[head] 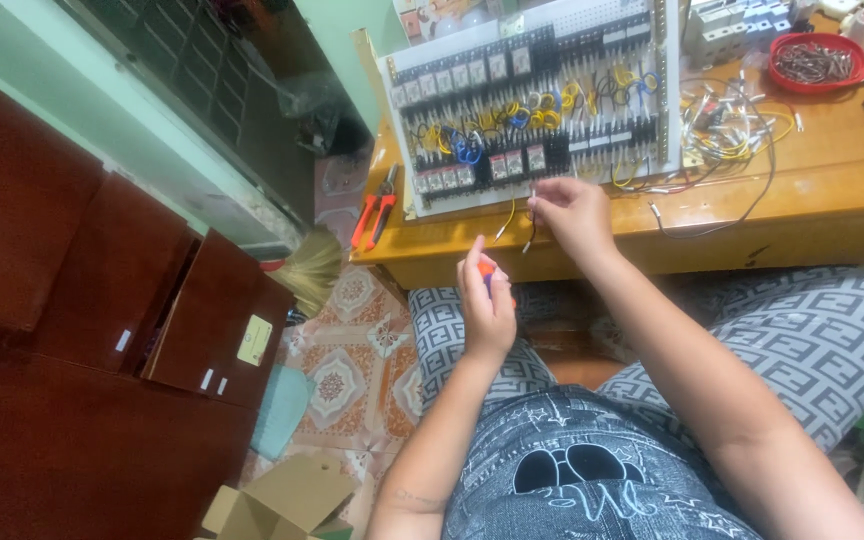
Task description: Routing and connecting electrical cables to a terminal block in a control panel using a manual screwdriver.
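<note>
Gripping an orange-handled screwdriver (489, 272) in a closed fist, the left hand (487, 305) waits above the lap. Beyond it, the right hand (572, 212) pinches thin wires (532, 215) for handling at the desk edge, below the propped white wiring panel (527, 100).

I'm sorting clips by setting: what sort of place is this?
Probably a home electrical workshop: a white wiring panel with relays on a wooden table, orange pliers, patterned floor tiles.

Glossy varnished wooden table (822, 205); at its ten o'clock, a matt white perforated panel (592, 20) carrying plastic-sheathed wires (542, 105); orange plastic-handled pliers (374, 212) at nine o'clock.
</note>
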